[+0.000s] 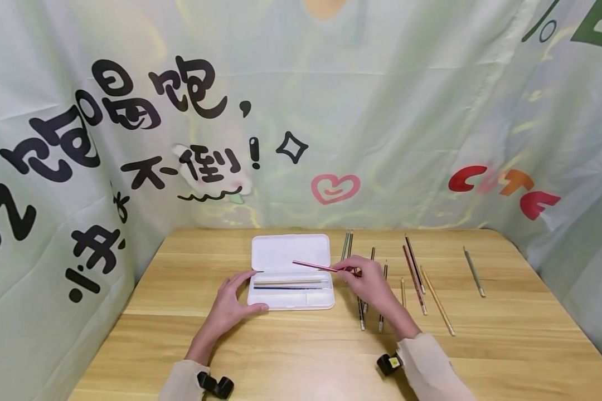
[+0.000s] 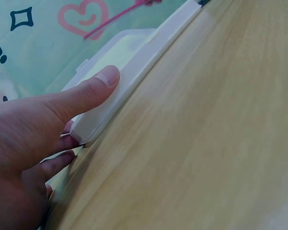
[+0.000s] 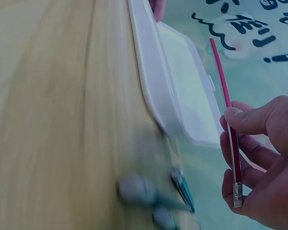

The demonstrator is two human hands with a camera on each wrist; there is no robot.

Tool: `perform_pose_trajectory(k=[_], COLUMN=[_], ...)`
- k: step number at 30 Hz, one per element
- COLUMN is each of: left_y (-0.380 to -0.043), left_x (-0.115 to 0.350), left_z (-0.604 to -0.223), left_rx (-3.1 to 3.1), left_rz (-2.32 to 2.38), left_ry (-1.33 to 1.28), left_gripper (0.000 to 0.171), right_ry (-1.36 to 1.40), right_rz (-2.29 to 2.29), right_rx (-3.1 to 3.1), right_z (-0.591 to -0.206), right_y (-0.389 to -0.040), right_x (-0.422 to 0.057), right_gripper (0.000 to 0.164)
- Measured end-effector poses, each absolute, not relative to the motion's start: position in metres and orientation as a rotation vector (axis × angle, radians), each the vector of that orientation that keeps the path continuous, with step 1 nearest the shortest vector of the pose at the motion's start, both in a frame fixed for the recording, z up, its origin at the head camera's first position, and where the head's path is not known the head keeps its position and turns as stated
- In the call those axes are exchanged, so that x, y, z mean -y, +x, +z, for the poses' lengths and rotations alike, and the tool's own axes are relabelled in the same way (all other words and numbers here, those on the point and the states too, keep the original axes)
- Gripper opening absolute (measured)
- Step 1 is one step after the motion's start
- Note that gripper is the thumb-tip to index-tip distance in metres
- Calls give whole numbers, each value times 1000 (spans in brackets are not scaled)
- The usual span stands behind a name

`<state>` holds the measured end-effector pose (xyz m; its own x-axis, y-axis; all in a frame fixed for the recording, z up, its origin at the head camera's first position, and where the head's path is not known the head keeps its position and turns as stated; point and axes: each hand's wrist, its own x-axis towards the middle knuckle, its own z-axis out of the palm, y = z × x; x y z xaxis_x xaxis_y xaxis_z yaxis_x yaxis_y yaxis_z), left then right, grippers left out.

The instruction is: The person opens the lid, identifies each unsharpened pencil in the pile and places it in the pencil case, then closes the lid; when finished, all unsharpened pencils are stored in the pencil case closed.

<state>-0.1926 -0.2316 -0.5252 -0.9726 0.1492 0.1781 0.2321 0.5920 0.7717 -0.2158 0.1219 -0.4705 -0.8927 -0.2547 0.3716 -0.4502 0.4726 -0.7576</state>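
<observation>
Right grip [image 1: 369, 281] pinches red pencil [image 1: 313, 266], far end over white case [image 1: 281, 252]; left grip [image 1: 232, 299] clasps case's left end.

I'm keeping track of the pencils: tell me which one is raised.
The dark red pencil gripped by the right hand; it alone is raised, while the others lie in the white case or on the table.

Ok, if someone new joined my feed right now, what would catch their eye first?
Probably the bold black lettering on the backdrop, across the left of the head view. Next, the red pencil in the right hand, crossing the open white pencil case in that view, while the left hand holds the case's left end. Loose pencils lie scattered on the wooden table to the case's right.
</observation>
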Motion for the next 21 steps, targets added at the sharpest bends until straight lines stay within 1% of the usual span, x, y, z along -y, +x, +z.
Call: perform_pose_trajectory(k=[10, 21], left_y=[-194, -194], left_x=[231, 231], left_z=[-525, -525], left_rx=[2714, 2739], left_rz=[-1340, -1332], left_ry=[-336, -303], left_gripper=[92, 92], right_ry=[679, 741], right_rz=[1363, 1113], right_rx=[2555, 2653], right_z=[-477, -488], right_y=[-231, -237], right_x=[-69, -40], right_gripper=[17, 14])
